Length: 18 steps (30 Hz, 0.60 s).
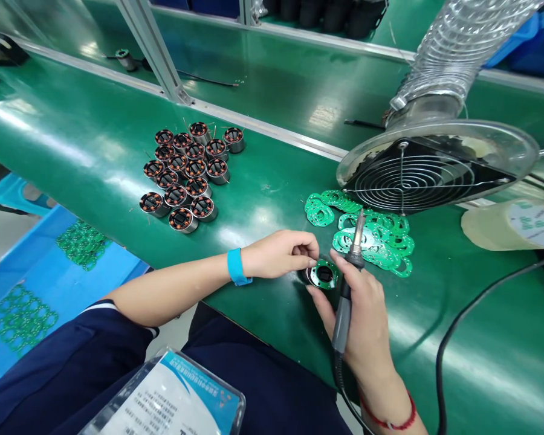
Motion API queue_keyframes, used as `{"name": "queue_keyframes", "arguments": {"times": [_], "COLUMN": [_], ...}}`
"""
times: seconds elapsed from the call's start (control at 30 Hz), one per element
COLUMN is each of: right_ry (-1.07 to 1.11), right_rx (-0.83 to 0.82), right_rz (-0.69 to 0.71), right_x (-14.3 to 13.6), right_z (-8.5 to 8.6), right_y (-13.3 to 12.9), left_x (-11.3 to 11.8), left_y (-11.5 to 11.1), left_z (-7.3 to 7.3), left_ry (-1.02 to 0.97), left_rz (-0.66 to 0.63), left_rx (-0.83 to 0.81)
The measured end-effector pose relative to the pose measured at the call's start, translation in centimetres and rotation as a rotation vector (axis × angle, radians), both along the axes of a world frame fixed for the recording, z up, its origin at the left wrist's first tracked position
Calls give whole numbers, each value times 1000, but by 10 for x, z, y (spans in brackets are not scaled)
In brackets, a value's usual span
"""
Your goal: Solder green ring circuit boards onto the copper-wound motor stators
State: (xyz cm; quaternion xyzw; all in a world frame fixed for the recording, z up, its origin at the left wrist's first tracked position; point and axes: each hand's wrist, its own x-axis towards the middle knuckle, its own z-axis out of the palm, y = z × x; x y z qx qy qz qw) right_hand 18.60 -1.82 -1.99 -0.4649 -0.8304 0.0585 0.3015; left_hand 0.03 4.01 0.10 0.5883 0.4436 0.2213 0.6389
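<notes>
A green ring-shaped circuit board [323, 274] sits on a round metal motor part at the front of the green bench. My left hand [286, 254], with a blue wristband, has its fingers curled and pinched at the board's upper left edge; what lies between the fingertips is too small to tell. My right hand [360, 314] holds a soldering iron [343, 317], its tip pointing up and away from the board. The right thumb and forefinger reach around the board's right side. Behind the iron lies a pile of green ring boards [381, 238].
Several copper-wound motor parts [176, 196] stand grouped at the left. A fume extractor [403, 175] hangs over the back right, near a tape roll [512, 225]. The iron's black cable [444, 350] curves at the right. A blue bin [63, 284] holds more boards.
</notes>
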Motion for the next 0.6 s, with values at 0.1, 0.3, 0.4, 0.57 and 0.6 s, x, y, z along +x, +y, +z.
{"name": "queue_keyframes", "arguments": {"times": [0.1,0.3,0.4,0.57,0.6], "right_ry": [15,54,227,604,644], "right_rx": [34,34,-48,-26,-34], "right_rz": [57,50,19,-108,-117], "right_x": [-2,-1,0,9,12], "right_z": [6,10,7,1,0], "right_y": [-2,-3,-8,-22,-24], "left_x": [3,2,2,3,3], "left_y": [-1,-4,-5,-6,-6], "left_z": [-1,-2,0,0,0], "left_ry": [6,91,142,221,234], "left_rz": [9,16,7,-14,-15], "left_rx": [14,156,280,354,351]}}
